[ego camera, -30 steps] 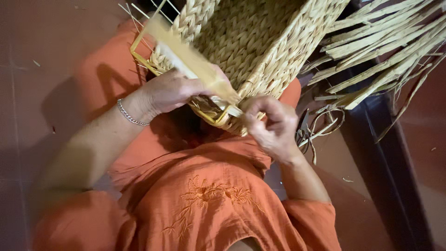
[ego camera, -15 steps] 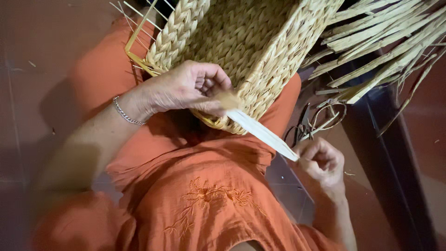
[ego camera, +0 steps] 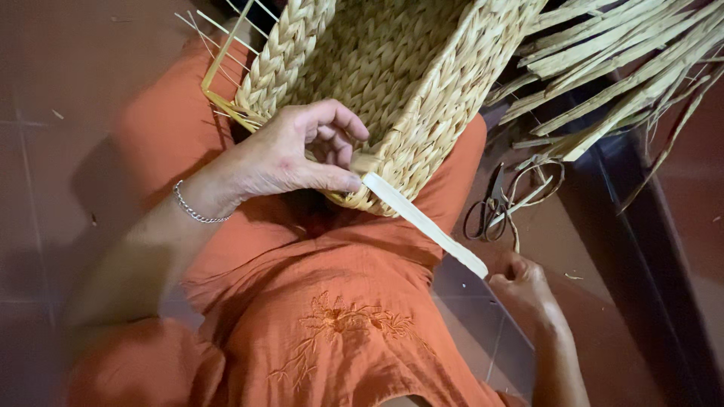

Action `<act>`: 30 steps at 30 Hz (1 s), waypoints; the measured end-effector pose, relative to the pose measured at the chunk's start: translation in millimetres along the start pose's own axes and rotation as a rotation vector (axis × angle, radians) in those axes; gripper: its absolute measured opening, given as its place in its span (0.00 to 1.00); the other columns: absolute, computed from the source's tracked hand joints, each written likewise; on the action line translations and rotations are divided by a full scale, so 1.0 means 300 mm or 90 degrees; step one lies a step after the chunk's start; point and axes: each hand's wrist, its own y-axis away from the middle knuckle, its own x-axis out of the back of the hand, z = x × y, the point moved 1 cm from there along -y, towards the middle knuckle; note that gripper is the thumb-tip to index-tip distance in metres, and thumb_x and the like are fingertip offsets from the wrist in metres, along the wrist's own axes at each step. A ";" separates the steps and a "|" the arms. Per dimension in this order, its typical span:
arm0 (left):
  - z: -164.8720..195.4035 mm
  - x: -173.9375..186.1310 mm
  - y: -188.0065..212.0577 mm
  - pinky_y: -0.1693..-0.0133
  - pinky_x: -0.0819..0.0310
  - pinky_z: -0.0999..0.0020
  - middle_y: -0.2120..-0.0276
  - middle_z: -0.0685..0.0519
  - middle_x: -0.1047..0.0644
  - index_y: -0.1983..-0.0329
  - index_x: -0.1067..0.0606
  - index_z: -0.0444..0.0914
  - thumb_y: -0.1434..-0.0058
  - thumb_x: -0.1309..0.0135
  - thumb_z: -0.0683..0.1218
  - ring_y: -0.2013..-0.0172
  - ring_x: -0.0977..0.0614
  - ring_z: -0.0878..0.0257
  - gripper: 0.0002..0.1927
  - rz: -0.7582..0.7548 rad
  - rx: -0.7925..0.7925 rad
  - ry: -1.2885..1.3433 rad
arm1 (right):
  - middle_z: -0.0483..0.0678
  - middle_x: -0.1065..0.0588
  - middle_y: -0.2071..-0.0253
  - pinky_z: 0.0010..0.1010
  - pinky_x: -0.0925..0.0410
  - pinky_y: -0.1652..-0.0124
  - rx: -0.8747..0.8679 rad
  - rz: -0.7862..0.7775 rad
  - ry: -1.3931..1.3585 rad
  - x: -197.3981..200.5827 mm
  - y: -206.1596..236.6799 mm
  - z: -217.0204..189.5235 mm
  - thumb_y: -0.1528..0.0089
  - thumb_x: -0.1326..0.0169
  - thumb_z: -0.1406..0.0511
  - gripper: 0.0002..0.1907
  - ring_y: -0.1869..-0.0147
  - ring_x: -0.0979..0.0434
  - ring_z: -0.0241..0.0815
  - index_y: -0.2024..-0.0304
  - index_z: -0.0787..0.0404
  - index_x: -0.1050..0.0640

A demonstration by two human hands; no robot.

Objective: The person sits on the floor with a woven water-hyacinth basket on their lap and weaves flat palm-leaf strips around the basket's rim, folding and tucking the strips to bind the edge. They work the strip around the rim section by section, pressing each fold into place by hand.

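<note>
Scissors [ego camera: 490,203] seen on floor beside right knee; loose dried fibre strips [ego camera: 626,68] heaped at upper right. Woven basket [ego camera: 392,83] rested on orange-clad lap. Left hand [ego camera: 290,154] pinched on basket rim where pale flat strip [ego camera: 426,222] emerges. Right hand [ego camera: 520,283] fisted around strip's far end. Reddish-brown tiled floor [ego camera: 60,90] beneath.

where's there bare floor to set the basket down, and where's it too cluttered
Free: the brown tiled floor left of the left hand and orange lap. Crowded: right of the woven basket, where loose straw strips pile up and scissors lie above the right hand.
</note>
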 end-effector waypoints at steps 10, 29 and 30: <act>0.033 -0.149 0.125 0.54 0.30 0.57 0.62 0.50 0.22 0.59 0.24 0.36 0.35 0.41 0.42 0.60 0.23 0.57 0.06 0.307 -0.321 -0.539 | 0.55 0.21 0.55 0.43 0.32 0.48 0.423 0.126 0.259 -0.039 -0.022 -0.258 0.42 0.39 0.62 0.17 0.48 0.24 0.54 0.52 0.64 0.20; -0.121 -0.210 0.057 0.66 0.29 0.55 0.69 0.46 0.29 0.61 0.33 0.33 0.34 0.45 0.34 0.69 0.27 0.49 0.08 0.431 -0.516 -0.508 | 0.48 0.34 0.77 0.34 0.44 0.79 1.077 0.158 -0.043 -0.359 -0.007 -0.511 0.33 0.47 0.75 0.04 0.79 0.34 0.43 0.62 0.68 0.22; -0.125 -0.209 0.056 0.67 0.30 0.55 0.70 0.46 0.29 0.62 0.33 0.34 0.34 0.45 0.34 0.70 0.27 0.49 0.08 0.427 -0.513 -0.509 | 0.48 0.35 0.78 0.36 0.45 0.79 1.051 0.148 -0.063 -0.373 -0.010 -0.507 0.34 0.46 0.75 0.04 0.80 0.35 0.44 0.64 0.67 0.23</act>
